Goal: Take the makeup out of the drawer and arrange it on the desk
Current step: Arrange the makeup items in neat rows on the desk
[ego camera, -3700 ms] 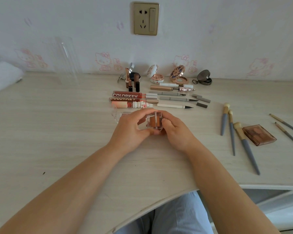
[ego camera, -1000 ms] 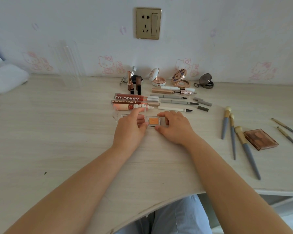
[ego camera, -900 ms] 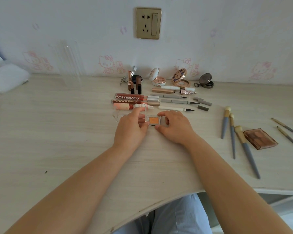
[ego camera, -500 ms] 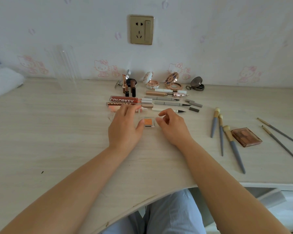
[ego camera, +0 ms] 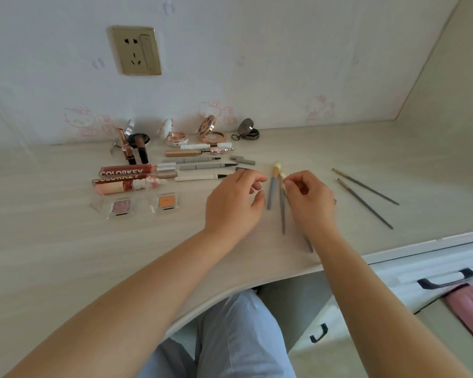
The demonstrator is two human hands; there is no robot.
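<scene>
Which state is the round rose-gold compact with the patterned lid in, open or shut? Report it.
Open. The round rose-gold compact with the patterned lid has its lid standing up behind the base, and the pale pan inside faces up.

two small pans [ego camera: 142, 204] lie before the lip gloss tubes [ego camera: 134, 177]; brushes [ego camera: 277, 192] right of both

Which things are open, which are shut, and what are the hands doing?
White compact: lid up.
Patterned compact: lid up.
Dark round case: lid up.
Orange eyeshadow: lying flat on the desk, not held.
Liner pen: cap off, tip bare.
Left hand: fingers loosely curled, holding nothing.
Right hand: fingers curled by the brushes; a grip cannot be told.
</scene>
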